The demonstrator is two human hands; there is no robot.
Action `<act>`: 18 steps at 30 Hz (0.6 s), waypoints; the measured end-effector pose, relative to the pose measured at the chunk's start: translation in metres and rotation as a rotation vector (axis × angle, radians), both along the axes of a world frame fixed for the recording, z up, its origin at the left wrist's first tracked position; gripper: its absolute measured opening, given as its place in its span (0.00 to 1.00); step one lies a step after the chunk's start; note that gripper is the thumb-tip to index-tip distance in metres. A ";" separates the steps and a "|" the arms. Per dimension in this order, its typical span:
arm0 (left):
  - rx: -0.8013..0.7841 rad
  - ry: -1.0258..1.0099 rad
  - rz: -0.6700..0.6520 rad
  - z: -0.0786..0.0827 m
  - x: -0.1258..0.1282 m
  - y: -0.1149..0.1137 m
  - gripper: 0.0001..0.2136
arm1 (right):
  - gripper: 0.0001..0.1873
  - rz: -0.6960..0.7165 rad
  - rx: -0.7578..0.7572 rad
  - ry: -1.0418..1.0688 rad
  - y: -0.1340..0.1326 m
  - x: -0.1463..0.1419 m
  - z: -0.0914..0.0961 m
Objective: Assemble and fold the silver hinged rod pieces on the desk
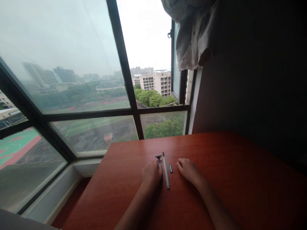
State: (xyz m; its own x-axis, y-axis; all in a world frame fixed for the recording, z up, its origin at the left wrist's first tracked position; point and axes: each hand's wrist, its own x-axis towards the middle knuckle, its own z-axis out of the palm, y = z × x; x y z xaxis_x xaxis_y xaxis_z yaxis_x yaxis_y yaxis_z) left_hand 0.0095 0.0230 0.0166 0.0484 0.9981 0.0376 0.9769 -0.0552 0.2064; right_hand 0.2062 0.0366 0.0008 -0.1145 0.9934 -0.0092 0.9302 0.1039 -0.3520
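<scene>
Sensibly, the left hand [152,174] grasps the dark, T-shaped razor [158,157] below its head (right hand [188,168] curled, grip unclear).

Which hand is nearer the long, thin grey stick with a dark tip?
Left. Left hand is just left of the grey stick; right hand is farther off, to its right.

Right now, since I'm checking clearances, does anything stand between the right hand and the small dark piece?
Nothing visible: only tabletop shows between the right hand and the small dark piece. The grey stick lies beyond it, toward the left hand.
</scene>
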 end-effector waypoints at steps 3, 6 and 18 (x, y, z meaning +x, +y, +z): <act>-0.006 0.010 0.007 -0.001 0.000 0.000 0.13 | 0.12 -0.001 0.003 0.001 0.000 0.000 0.000; 0.015 0.018 0.022 -0.002 -0.001 -0.001 0.13 | 0.12 0.006 0.010 0.004 -0.001 0.001 0.001; 0.079 -0.599 -0.027 -0.004 -0.017 0.008 0.07 | 0.13 0.012 0.013 0.009 -0.002 0.001 0.005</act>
State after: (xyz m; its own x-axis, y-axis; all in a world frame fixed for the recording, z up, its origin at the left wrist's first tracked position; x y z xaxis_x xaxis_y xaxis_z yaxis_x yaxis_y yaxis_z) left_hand -0.0079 0.0312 0.0124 0.0213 0.9900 0.1398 0.6902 -0.1158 0.7143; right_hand 0.2073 0.0342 0.0058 -0.1261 0.9920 0.0047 0.9257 0.1194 -0.3589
